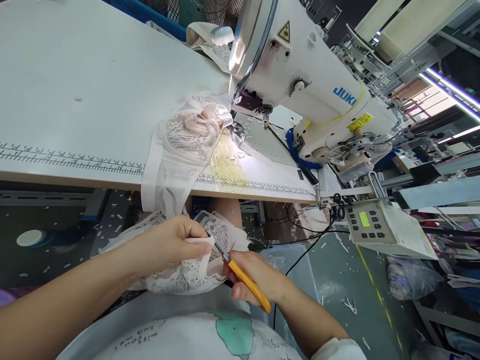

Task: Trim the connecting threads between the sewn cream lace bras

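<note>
In my left hand, pinched between thumb and fingers, is the edge of a white lace garment over my lap. My right hand is wrapped round orange-handled scissors. Their metal blades point up and left and meet the fabric edge close to my left fingertips. Whether the blades are apart I cannot tell. More cream lace fabric lies bunched on the sewing table and hangs over its front edge, above my left hand.
A white JUKI sewing machine stands on the table, with a ruler strip along the front edge. Its control box is at right. Fabric scraps lie near the needle area. A clear plastic bin and black cables are below.
</note>
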Available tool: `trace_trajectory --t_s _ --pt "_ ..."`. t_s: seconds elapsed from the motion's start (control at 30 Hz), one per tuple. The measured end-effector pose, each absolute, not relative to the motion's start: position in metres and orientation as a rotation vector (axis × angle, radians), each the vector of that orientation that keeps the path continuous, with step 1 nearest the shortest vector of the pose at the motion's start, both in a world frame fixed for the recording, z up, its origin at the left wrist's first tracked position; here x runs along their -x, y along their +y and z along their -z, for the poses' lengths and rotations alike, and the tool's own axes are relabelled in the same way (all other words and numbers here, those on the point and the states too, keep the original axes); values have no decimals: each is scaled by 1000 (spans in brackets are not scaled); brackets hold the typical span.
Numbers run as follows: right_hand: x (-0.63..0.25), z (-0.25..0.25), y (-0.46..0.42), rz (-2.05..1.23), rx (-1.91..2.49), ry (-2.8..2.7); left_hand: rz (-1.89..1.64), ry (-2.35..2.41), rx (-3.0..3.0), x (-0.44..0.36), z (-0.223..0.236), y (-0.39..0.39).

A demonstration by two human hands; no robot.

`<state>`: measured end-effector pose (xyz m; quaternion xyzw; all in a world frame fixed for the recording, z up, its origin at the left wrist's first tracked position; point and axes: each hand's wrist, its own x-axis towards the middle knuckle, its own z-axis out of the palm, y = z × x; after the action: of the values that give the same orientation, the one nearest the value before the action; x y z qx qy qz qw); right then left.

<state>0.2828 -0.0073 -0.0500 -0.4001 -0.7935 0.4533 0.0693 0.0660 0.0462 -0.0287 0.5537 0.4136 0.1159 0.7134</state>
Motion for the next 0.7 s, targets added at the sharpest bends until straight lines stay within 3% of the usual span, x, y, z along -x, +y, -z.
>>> trace_trajectory --t_s 0.7 --pt "-277 54 -16 -1400 1334 -2184 -246 898 -1099 -61 35 50"
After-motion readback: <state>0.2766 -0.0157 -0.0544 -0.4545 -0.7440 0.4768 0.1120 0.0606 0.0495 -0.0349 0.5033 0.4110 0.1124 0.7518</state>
